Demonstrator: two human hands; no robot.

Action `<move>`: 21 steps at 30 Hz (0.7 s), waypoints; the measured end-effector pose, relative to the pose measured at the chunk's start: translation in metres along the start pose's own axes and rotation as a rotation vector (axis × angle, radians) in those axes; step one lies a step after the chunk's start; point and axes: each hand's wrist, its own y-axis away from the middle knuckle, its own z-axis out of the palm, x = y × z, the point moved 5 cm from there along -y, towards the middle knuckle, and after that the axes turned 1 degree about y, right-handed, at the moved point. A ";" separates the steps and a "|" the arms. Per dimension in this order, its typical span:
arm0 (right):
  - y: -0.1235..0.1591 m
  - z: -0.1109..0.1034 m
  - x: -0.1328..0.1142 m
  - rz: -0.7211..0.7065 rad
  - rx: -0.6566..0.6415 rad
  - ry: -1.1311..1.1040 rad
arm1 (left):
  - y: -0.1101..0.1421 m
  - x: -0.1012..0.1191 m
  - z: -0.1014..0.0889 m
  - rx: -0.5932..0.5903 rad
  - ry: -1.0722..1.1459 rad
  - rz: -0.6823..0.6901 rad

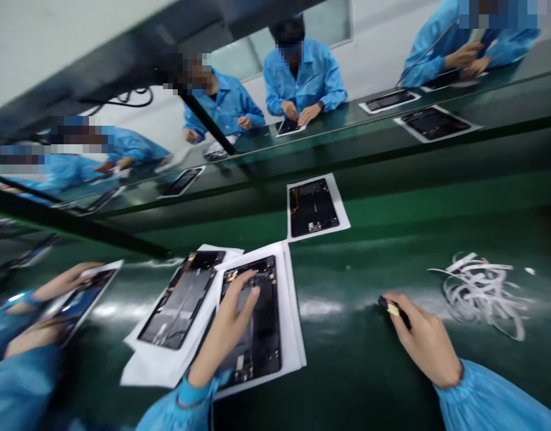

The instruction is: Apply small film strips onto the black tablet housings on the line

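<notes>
My left hand (228, 329) lies flat, fingers stretched out, on an open black tablet chassis (257, 326) resting on a white sheet (293, 317) in front of me. My right hand (425, 341) rests on the green belt to the right, fingers closed round a small dark tool with a pale tip (392, 308). A second opened tablet (183, 299) on white paper overlaps the left side of the first.
A tangle of white peeled strips (484, 290) lies right of my right hand. Another tablet on paper (313, 206) sits farther up the belt (392, 239). A co-worker's hands (55, 299) hold a tablet at left. Several people in blue coats work opposite.
</notes>
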 end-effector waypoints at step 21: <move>-0.195 0.142 -0.104 -0.387 -0.170 0.191 | 0.104 -0.078 -0.032 0.221 -0.129 -0.388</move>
